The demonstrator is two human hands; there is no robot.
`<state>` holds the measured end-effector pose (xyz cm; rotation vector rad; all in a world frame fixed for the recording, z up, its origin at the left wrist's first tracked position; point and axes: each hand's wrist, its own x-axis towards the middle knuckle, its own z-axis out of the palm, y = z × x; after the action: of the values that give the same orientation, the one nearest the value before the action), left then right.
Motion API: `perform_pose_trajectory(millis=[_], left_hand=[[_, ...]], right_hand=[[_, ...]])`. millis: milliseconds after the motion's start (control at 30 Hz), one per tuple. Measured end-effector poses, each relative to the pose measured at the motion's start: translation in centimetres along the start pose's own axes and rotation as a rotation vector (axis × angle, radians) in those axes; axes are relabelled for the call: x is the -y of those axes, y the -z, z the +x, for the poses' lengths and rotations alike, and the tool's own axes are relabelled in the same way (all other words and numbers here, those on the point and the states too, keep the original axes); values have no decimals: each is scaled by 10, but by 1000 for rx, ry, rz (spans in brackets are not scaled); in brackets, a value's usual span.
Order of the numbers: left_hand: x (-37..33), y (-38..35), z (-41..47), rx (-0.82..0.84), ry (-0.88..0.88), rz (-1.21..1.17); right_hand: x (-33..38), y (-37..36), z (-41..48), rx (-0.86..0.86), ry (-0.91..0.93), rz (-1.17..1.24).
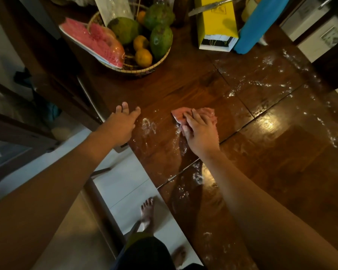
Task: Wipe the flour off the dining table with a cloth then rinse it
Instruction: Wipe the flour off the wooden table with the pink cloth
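Because the cloth (208, 112) is soft, light and limp, we pin it flat to the table (183, 84) under our right hand (200, 133), with the fingers laid nearly straight on top. Our left hand (121, 123) sits alongside with its fingers spread, holding nothing. Flour (148, 125) lies between the 2 hands and well beyond the right one. We judge that a broad palm hold will work best.

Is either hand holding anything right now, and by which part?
The right hand presses flat on the near part of the crumpled pink cloth, with no clear grip, against the floury dark wooden table. The left hand holds nothing.
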<state>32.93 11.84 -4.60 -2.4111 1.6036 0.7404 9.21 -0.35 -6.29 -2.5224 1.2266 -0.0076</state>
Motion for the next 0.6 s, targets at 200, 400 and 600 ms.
perform_pose_trajectory(millis=[200,400,600], left_hand=[[0,0,0,-3,-4,-21],[3,0,-1,-6,-11,-70],[2,3,-2,-22,19,-141]], right_hand=[[25,-12,-4,129,346,67],[-15,1,-5,32,355,165],[44,-15,31,25,97,158]])
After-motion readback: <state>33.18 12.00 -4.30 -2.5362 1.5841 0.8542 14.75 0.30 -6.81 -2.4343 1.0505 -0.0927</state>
